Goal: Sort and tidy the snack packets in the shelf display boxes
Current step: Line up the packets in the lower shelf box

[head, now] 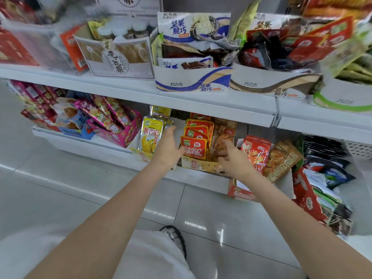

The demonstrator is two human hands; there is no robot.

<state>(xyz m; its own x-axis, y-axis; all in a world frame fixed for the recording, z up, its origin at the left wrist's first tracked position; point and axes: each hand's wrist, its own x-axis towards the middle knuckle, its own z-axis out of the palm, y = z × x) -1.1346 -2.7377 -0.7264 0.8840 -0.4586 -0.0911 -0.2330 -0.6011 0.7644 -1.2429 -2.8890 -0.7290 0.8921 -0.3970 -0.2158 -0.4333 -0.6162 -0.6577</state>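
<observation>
On the lower shelf a cardboard display box (pixel 198 165) holds a row of red snack packets (pixel 196 135) standing upright, with brown packets (pixel 223 130) beside them on the right. Yellow packets (pixel 151 134) stand in the box to the left. My left hand (pixel 168 147) reaches in with straight fingers between the yellow and the red packets, its thumb against the front red packet. My right hand (pixel 231 156) is at the brown packets with curled fingers; whether it pinches one is blurred.
A pink box (pixel 120 135) of magenta packets stands further left. Red and brown packets (pixel 259 152) lean in a box to the right, with dark bags beyond. The upper shelf (pixel 181 99) carries white and blue display boxes overhead. Below is a glossy tiled floor.
</observation>
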